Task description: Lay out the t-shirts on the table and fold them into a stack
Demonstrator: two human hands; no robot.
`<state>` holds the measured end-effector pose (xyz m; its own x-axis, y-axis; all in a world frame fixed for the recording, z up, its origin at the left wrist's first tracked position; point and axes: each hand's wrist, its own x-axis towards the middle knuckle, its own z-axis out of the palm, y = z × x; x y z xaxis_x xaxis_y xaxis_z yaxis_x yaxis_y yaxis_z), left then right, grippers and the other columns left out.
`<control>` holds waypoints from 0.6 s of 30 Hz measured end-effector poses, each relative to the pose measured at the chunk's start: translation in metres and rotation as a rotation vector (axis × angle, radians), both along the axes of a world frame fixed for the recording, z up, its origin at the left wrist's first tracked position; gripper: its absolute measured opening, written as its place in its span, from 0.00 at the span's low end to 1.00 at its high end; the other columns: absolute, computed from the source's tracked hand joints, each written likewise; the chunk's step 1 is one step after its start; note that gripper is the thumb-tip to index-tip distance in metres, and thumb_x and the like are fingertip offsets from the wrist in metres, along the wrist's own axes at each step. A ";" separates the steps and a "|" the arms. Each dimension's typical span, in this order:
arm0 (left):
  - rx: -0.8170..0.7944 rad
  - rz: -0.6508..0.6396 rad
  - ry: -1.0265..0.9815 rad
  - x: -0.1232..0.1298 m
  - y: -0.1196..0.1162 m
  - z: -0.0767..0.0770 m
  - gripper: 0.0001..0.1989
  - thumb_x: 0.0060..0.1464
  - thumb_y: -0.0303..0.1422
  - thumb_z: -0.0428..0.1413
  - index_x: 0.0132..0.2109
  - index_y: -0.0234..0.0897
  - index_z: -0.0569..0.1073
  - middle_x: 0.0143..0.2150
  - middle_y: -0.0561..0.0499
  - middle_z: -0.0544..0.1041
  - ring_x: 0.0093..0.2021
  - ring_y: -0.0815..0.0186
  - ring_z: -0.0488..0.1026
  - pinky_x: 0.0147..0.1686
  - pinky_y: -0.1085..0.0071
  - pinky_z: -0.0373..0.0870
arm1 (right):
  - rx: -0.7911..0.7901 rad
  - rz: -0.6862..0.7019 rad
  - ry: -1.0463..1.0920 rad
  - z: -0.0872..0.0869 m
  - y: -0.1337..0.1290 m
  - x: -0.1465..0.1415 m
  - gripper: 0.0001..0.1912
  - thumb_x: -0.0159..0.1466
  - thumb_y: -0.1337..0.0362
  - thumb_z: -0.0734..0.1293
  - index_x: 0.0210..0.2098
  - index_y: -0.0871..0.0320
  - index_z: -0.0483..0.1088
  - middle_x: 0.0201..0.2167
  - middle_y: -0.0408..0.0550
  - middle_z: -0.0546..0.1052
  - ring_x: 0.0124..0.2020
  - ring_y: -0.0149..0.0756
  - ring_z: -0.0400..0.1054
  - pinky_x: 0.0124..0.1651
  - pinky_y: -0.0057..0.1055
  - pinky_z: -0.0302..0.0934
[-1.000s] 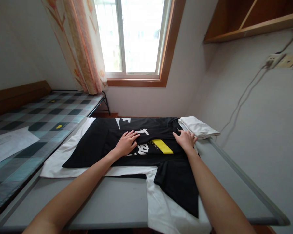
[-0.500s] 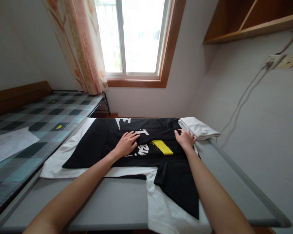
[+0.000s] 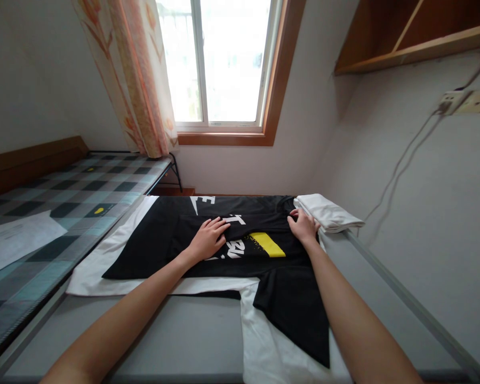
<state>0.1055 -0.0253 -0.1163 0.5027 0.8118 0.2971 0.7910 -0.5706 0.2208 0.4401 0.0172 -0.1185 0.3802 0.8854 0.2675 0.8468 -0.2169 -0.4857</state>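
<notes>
A black shirt (image 3: 152, 240) with white lettering and a yellow stripe lies spread out, one sleeve pointing toward me. Under it lies a white shirt (image 3: 260, 325), which shows along the left and near edges. My left hand (image 3: 208, 238) rests flat on the middle of the black shirt, fingers stretched beside the lettering. Near the collar at the right end, my right hand (image 3: 303, 225) touches the black cloth with its fingers bent; whether it pinches any fabric is hard to see.
Folded white cloth (image 3: 328, 212) sits at the table's far right corner. The grey table (image 3: 192, 330) stands beside a checked bed (image 3: 116, 184) bearing a paper sheet (image 3: 20, 240). Behind are a curtain (image 3: 138, 74) and window; a wooden shelf (image 3: 416, 56) hangs upper right.
The black cloth under my hands lies flatter, with the ridge across its middle smoothed out. Both hands have stayed in nearly the same places. The view has shifted slightly.
</notes>
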 end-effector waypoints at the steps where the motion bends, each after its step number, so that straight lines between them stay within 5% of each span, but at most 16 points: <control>1: 0.003 0.000 0.001 0.000 0.000 -0.001 0.23 0.61 0.34 0.47 0.62 0.42 0.68 0.65 0.49 0.66 0.68 0.59 0.56 0.67 0.55 0.50 | 0.022 0.015 0.049 0.001 0.001 0.001 0.18 0.61 0.59 0.61 0.50 0.55 0.69 0.45 0.52 0.77 0.51 0.51 0.66 0.56 0.57 0.50; 5: 0.011 -0.005 0.006 -0.001 0.001 -0.002 0.23 0.61 0.34 0.47 0.62 0.42 0.68 0.65 0.49 0.66 0.68 0.60 0.56 0.67 0.56 0.50 | 0.043 0.040 0.196 0.007 0.007 0.009 0.29 0.58 0.57 0.66 0.58 0.60 0.66 0.43 0.54 0.79 0.49 0.49 0.70 0.55 0.50 0.56; 11: 0.007 -0.008 -0.006 0.000 0.000 0.000 0.23 0.60 0.34 0.47 0.61 0.42 0.68 0.65 0.48 0.66 0.67 0.59 0.56 0.66 0.55 0.50 | -0.048 0.189 0.085 0.005 0.010 0.019 0.22 0.56 0.57 0.69 0.48 0.60 0.76 0.46 0.56 0.79 0.49 0.48 0.72 0.53 0.42 0.62; 18: 0.003 -0.001 -0.003 0.000 -0.001 0.000 0.23 0.60 0.34 0.48 0.62 0.43 0.68 0.65 0.49 0.66 0.68 0.59 0.56 0.67 0.55 0.50 | -0.110 0.162 -0.157 0.001 0.008 0.021 0.23 0.58 0.57 0.68 0.50 0.62 0.75 0.51 0.60 0.76 0.53 0.52 0.70 0.55 0.42 0.62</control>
<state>0.1055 -0.0260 -0.1158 0.5026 0.8103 0.3014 0.7897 -0.5722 0.2213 0.4611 0.0248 -0.1178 0.1928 0.9584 0.2102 0.9379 -0.1171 -0.3266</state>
